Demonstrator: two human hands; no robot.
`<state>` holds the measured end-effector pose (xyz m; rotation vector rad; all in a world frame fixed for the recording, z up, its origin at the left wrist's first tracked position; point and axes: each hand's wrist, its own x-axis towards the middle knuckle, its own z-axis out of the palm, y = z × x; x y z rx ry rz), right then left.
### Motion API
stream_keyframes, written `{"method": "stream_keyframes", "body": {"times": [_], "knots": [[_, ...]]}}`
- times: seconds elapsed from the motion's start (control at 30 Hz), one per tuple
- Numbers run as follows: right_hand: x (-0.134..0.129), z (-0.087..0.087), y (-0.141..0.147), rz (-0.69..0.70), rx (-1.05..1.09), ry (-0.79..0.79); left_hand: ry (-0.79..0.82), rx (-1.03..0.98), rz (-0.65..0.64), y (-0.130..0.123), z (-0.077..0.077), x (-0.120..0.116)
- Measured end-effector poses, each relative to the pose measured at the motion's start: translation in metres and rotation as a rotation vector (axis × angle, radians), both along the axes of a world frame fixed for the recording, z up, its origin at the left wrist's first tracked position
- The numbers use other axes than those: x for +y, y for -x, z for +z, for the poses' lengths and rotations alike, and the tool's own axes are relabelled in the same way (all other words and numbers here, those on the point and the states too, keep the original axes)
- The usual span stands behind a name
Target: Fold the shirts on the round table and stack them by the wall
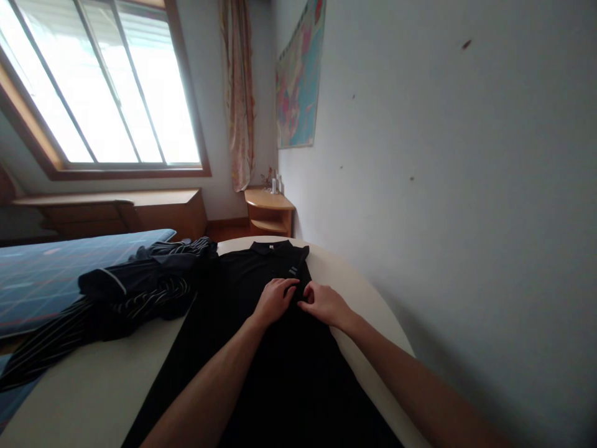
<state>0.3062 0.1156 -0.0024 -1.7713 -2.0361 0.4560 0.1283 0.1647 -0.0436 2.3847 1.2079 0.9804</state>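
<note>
A black collared shirt (252, 280) lies spread on a pale, round-edged table, its collar at the far end and small grey marks on the chest. My left hand (275, 301) rests on the upper part of the shirt, fingers loosely bent, thumb and forefinger apart. Close beside it, my right hand (325, 305) is curled at the shirt's right edge, with thumb and fingers pinching the dark fabric. Black cloth merges with shadow there, so folds between the hands are hard to make out.
Dark striped clothes (153, 280) lie heaped on the left, across the pale table (107, 379) and a blue checked mattress (69, 267). A white wall (443, 218) runs close along the right. Beyond stand a corner shelf (268, 199) and a wooden desk (163, 205) below the window.
</note>
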Motion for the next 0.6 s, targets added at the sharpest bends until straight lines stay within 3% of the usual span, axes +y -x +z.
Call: {"method": "stream_keyframes", "body": {"times": [0.1,0.2,0.47,0.6], "knots": [[-0.021,0.007,-0.005,-0.017,-0.193,0.084,-0.01,0.05,0.024,-0.001,0.002,-0.003],[-0.036,0.011,-0.01,0.052,-0.245,0.165,0.004,0.034,0.047,-0.004,0.004,-0.004],[-0.05,0.034,0.003,0.21,0.192,0.232,0.121,-0.032,0.106,0.003,0.015,0.021],[-0.054,0.025,0.017,0.328,0.318,0.246,0.147,-0.015,0.12,0.016,0.014,0.03]]}}
